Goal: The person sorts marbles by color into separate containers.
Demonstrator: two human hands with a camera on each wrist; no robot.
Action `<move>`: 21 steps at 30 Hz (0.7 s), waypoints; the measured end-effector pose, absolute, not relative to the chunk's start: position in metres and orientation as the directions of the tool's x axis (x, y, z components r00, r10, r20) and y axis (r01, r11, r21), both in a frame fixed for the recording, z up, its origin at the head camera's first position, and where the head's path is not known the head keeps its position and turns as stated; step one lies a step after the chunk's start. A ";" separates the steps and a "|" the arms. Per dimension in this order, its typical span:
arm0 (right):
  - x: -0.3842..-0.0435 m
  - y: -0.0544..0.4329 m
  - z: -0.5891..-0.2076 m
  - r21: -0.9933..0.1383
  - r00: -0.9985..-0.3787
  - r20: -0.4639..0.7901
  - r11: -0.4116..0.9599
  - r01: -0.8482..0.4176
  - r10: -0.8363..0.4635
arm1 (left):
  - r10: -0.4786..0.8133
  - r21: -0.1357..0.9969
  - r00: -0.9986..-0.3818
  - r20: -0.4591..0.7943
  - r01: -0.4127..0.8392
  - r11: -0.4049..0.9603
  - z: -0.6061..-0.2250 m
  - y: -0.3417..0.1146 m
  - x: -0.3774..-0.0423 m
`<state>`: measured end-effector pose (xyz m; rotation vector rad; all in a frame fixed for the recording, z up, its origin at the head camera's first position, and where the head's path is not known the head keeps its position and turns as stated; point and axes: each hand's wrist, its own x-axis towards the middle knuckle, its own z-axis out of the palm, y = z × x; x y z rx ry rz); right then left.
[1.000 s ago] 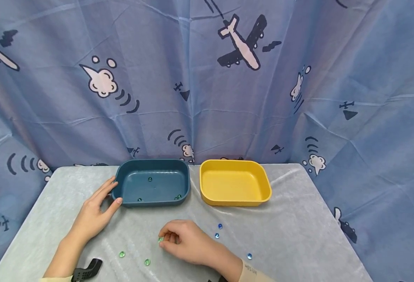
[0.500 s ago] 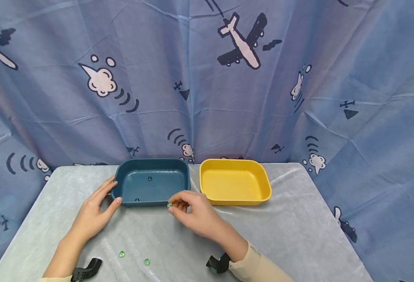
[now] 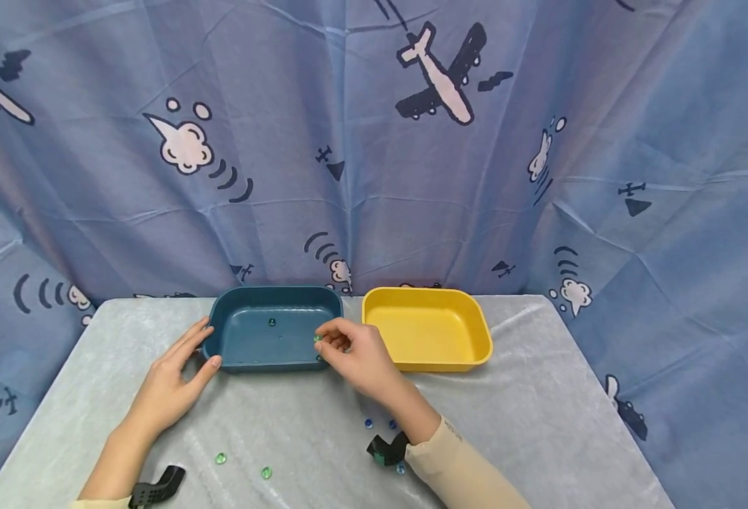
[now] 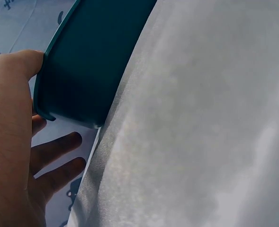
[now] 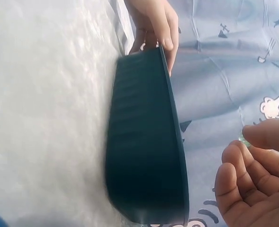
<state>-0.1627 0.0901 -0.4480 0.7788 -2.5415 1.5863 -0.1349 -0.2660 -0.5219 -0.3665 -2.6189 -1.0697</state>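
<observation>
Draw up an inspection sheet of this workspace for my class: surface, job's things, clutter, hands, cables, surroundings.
Surface: pale grey cloth, slightly creased.
Job's things: teal tray, at least one small bead inside; yellow tray to its right; two loose green beads on the cloth; three blue beads showing near the right wrist.
Clutter: nothing seen.
Left hand: touches the teal tray's left end, fingers spread.
Right hand: pinches a green bead over the teal tray's right end.
Cables: nothing seen.
Surroundings: blue curtain with aeroplane prints, behind and beside the table.
</observation>
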 end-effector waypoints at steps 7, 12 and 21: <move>-0.176 0.087 -0.448 -0.850 -0.891 0.283 0.338 -0.404 -0.355 | 0.122 0.637 -0.928 0.352 0.333 0.695 -0.521 -0.265 -0.135; -0.181 0.084 -0.448 -0.854 -0.894 0.291 0.329 -0.403 -0.339 | 0.122 0.630 -0.925 0.359 0.337 0.700 -0.520 -0.265 -0.135; -0.190 0.078 -0.453 -0.852 -0.897 0.279 0.343 -0.396 -0.343 | 0.119 0.627 -0.924 0.364 0.338 0.702 -0.522 -0.266 -0.135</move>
